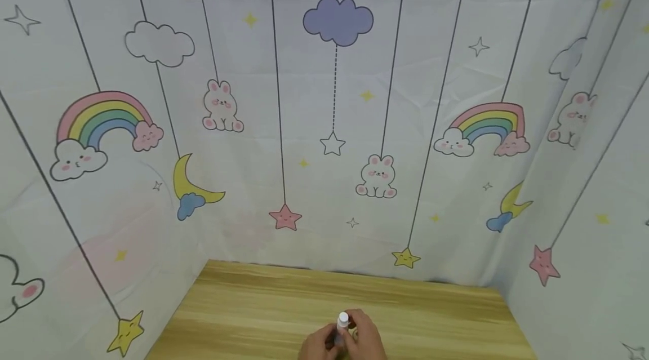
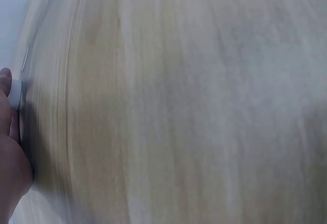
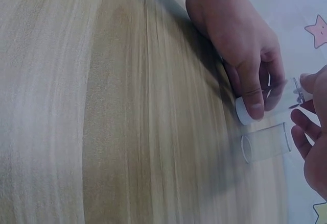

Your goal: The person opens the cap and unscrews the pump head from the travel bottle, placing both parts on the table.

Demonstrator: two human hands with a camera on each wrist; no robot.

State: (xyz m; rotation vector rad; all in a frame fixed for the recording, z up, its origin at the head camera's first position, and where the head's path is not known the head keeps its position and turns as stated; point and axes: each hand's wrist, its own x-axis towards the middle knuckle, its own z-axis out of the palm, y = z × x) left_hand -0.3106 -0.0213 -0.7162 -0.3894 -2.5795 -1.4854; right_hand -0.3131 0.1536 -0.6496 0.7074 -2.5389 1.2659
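Pinches a clear tube (image 3: 290, 90) with a white cap (image 3: 243, 112) in the left hand (image 3: 242, 48), setting the thumb on the cap side and bending the fingers round the opposite side. Crooks the fingers of the right hand (image 1: 367, 337) at the tube's other end, with thumb and fingertips close about it; cannot tell a pinch from a touch there, nor make out the small dark bit in the gap. Has an open clear cylinder (image 3: 266, 142) just beside the tube, near the right fingertips; cannot tell standing from lying. Works low over the wood-grain table (image 1: 263, 298), at the bottom edge of the head view. Catches only part of the left hand in the left-wrist view, along the edge, next to blurred wood. Meets a white backdrop (image 1: 431, 22) behind and on both sides, printed with rainbows (image 1: 107, 109), bunnies (image 1: 223, 112), moons (image 1: 182, 177), stars (image 1: 285, 217) and a violet cloud (image 1: 338, 22) on drawn lines.
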